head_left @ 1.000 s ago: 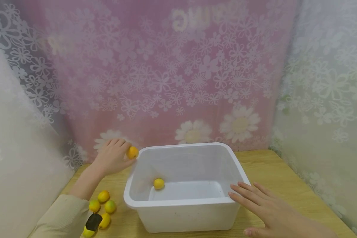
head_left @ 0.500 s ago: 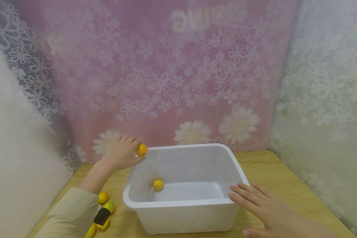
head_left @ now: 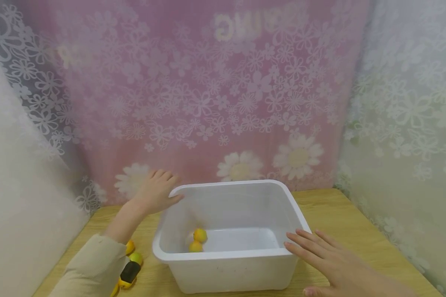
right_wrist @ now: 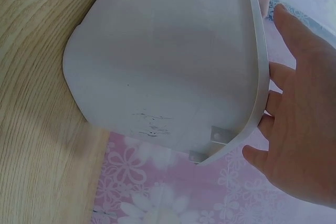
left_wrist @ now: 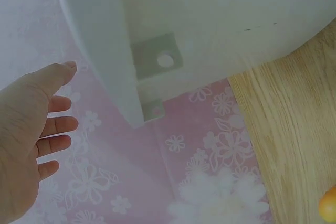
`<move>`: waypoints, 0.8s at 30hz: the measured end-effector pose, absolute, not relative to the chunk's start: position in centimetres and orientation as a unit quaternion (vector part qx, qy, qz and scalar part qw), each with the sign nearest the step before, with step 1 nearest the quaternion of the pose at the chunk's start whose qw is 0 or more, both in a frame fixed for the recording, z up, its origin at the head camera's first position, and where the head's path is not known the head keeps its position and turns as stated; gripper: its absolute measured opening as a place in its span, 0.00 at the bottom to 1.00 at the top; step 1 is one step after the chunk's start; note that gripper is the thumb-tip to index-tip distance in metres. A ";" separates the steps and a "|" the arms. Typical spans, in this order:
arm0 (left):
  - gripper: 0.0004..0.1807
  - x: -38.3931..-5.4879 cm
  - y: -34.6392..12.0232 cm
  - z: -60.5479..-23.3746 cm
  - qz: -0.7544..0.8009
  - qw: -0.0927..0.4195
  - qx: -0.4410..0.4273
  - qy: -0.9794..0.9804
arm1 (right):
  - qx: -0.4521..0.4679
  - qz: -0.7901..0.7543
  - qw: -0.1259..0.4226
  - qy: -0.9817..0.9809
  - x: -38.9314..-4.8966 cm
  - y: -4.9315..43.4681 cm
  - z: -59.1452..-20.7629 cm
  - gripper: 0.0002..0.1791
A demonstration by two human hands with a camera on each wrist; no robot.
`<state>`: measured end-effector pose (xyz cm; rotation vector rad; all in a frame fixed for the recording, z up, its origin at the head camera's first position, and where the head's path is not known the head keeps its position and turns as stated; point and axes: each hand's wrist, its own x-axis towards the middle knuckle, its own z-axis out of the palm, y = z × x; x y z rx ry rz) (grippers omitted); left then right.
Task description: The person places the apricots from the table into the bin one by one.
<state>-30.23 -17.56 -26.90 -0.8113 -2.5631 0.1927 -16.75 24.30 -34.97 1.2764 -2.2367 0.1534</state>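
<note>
While stretched out from the lower left of the head view, holds the left hand (head_left: 157, 192) near the far left corner of the white tub (head_left: 234, 272), with a slack, spread grip around nothing. At the lower right, lays the right hand (head_left: 330, 255) at the tub's right rim, with fairly straight fingers and nothing in that grip. Inside the tub, low and left of centre in the frame, shows two yellow fruits (head_left: 200, 235), one just above the other. Toward the lower left, shows more fruits (head_left: 136, 258) on the wood-grain worktop (head_left: 323, 214), partly hidden by the sleeve (head_left: 93, 264) and a black block (head_left: 130, 272). Across the upper frame, shows pink flowered curtain (head_left: 208, 82).
</note>
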 end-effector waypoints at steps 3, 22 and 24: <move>0.26 -30.0 -18.2 -27.3 0.062 0.221 -0.288 -0.930 | 0.473 0.059 0.283 -0.832 -16.8 24.3 -35.1 0.45; 0.24 -27.8 -24.0 -31.4 0.041 0.235 -0.222 -0.946 | 0.481 0.060 0.285 -0.827 -17.0 24.2 -35.1 0.44; 0.24 -27.6 -24.4 -31.9 0.035 0.229 -0.215 -0.949 | 0.480 0.052 0.281 -0.829 -17.0 24.3 -35.1 0.44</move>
